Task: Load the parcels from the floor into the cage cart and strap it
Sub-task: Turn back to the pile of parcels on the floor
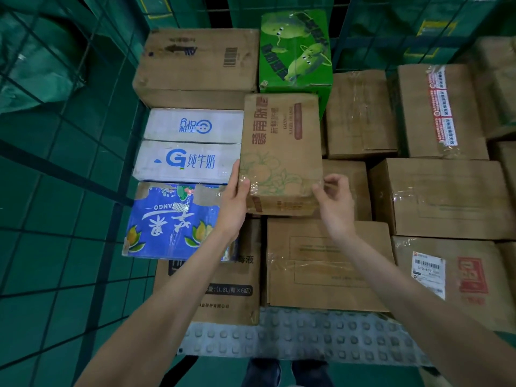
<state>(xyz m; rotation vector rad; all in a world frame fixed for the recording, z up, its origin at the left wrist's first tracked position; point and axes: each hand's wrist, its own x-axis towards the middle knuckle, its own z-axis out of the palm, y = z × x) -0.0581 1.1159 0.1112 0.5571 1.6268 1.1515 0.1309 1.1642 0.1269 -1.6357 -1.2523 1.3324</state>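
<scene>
A brown carton (280,146) with red characters and a green fruit print lies on top of other parcels in the middle of the cage cart (293,339). My left hand (234,196) grips its near left corner, thumb on the taped top and fingers along the side. At the near right corner my right hand (335,199) has its fingers loosely curled; only the thumb seems to touch the carton's edge.
Around the carton are two white milk boxes (190,160), a blue mango box (173,219), a green box (296,48) and several brown cartons (441,196). Green wire mesh (69,163) runs along the left. My shoes show at the bottom edge.
</scene>
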